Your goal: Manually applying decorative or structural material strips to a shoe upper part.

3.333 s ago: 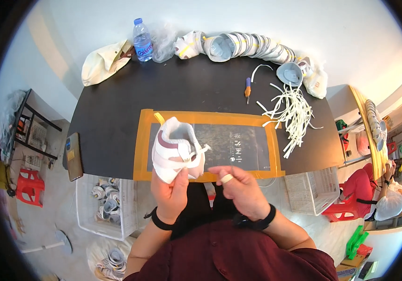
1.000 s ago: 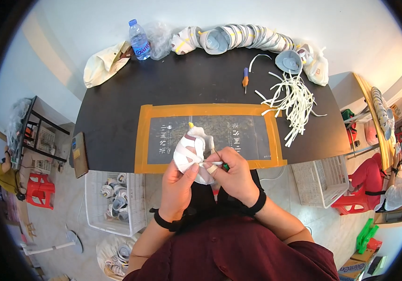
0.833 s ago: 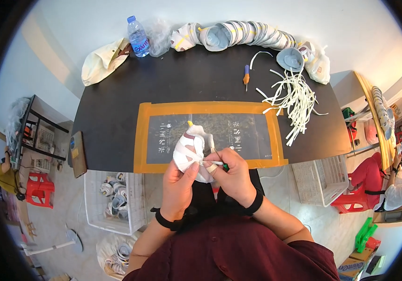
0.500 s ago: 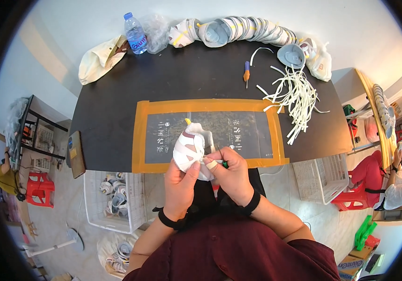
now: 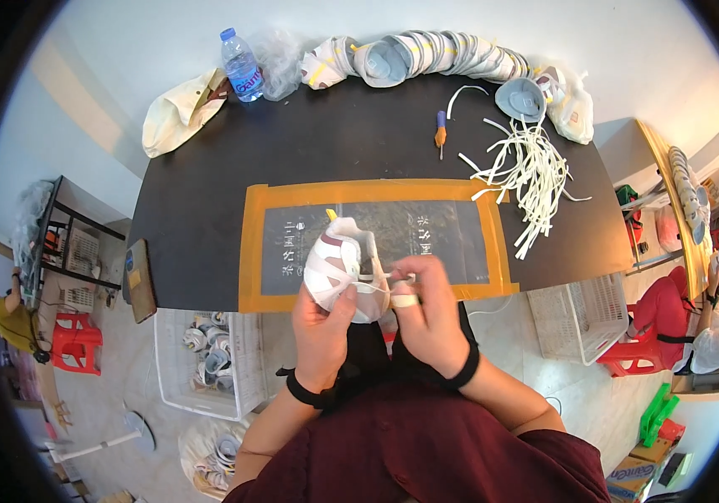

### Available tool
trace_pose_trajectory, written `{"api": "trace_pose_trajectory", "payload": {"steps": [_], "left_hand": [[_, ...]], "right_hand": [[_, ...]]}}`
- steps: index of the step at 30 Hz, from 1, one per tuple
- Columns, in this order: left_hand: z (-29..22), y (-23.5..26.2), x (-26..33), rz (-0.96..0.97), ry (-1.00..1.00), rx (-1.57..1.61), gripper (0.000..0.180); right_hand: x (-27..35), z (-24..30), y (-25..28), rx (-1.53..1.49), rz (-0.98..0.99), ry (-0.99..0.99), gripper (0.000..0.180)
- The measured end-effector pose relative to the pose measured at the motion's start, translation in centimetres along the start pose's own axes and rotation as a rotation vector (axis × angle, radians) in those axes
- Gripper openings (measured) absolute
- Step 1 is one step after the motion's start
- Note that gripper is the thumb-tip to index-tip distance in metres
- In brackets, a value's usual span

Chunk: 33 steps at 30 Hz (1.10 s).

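Fingers [image 5: 344,295] of the left hand [image 5: 323,323] wrap around the small white shoe with dark red trim [image 5: 341,267], holding it just above the near edge of the black tabletop [image 5: 208,193], over the dark mat bordered in orange tape [image 5: 250,243]. The right hand [image 5: 426,314] has its fingers pressed together, pinching a thin white lace [image 5: 393,275] at the shoe's opening.

In this head view, the lace end could slip out of that pinch if the left-hand grip lets the shoe twist, and any loose length could snag on the shoe's edge.

A loose bundle of white laces [image 5: 527,172] lies well apart on the far right of the tabletop, near a small orange-handled screwdriver [image 5: 441,132]. The shoe's eyelets and the lace tip are too small to make out, and the right thumb hides behind the knuckles.
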State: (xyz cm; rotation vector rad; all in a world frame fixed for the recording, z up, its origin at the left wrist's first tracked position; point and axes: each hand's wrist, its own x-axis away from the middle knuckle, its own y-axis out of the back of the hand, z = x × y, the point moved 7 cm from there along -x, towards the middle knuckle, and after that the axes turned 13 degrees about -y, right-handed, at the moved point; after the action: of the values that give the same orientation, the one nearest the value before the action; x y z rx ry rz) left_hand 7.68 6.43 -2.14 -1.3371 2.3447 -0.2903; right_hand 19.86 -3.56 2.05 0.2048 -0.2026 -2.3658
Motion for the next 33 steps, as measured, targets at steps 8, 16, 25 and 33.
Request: {"api": "trace_pose_trajectory", "payload": {"steps": [8,16,25,33], "left_hand": [[1.0,0.4,-1.8,0.034,-0.073,-0.015,0.034],[0.9,0.7,-1.4,0.05,-0.13,-0.208,0.03],[1.9,1.2,-1.5,0.035,-0.082,-0.12,0.032],[0.6,1.1,-2.2,0.133,-0.163,-0.37,0.029]], "right_hand": [[-0.6,1.1,-1.0,0.196,0.261,-0.01,0.013],[-1.1,-1.7,-2.4,0.133,0.264,-0.146,0.01],[-1.6,-1.0,-2.4,0.239,0.272,-0.053,0.006],[-3.1,-0.1,-2.6,0.36,0.303,-0.032,0.006]]}}
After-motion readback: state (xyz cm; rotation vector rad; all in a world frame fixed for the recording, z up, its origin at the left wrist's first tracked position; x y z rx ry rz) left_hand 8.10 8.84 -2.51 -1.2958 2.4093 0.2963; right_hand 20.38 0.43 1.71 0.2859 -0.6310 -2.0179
